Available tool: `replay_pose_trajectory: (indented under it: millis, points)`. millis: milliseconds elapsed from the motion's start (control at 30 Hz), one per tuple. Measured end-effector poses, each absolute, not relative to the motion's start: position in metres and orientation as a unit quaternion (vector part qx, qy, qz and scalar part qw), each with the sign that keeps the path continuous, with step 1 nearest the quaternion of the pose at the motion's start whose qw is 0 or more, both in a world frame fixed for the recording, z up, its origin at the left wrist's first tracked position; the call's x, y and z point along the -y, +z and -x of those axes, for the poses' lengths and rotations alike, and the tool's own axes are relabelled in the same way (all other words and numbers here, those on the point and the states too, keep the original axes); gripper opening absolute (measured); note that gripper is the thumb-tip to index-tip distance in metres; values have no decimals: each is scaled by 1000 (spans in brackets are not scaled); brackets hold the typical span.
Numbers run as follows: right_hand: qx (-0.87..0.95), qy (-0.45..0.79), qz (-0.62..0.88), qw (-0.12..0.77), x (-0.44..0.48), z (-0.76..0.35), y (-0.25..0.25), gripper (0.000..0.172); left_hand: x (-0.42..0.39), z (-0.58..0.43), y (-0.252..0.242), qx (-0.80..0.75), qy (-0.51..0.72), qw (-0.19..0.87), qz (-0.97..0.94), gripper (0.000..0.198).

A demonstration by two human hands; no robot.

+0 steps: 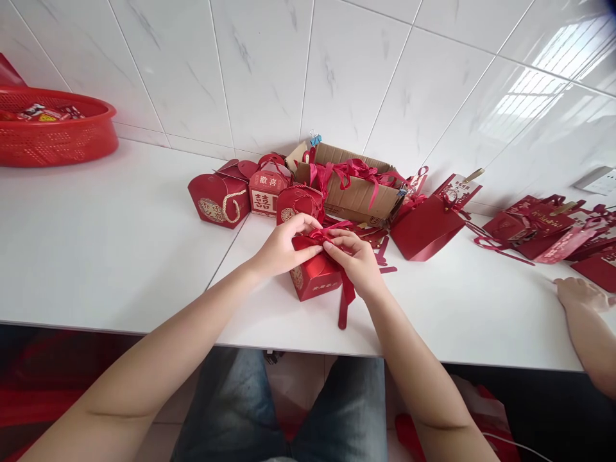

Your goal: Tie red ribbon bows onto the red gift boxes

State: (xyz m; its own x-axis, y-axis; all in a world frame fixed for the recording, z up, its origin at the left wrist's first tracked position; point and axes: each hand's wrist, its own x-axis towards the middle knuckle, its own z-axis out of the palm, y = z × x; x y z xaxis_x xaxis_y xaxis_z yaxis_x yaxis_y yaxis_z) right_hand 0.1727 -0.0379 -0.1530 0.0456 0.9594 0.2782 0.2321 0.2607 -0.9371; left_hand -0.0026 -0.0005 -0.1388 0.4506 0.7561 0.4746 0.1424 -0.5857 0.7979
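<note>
A small red gift box [312,277] stands on the white table [120,256] in front of me. A red ribbon [344,301] crosses its top and one end hangs down past the box's right side. My left hand [283,247] pinches the ribbon at the top of the box from the left. My right hand [356,260] pinches the same ribbon from the right, fingertips nearly meeting those of the left. Both hands are closed on the ribbon.
Three finished red boxes [262,192] stand behind. A cardboard box [356,192] holds red ribbons. Flat red box blanks [428,224] lie to the right, with more [553,231] at far right. Another person's hand [580,294] rests there. A red basket [52,135] sits far left.
</note>
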Motion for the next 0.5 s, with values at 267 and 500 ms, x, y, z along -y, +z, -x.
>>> replay_pose_trajectory:
  millis: [267, 500]
  points:
    - [591, 383, 518, 486, 41, -171, -150, 23, -1, 3, -141, -354, 450, 290, -767, 22]
    - [585, 406, 482, 510, 38, -172, -156, 24, 1, 5, -139, -393, 401, 286, -776, 12]
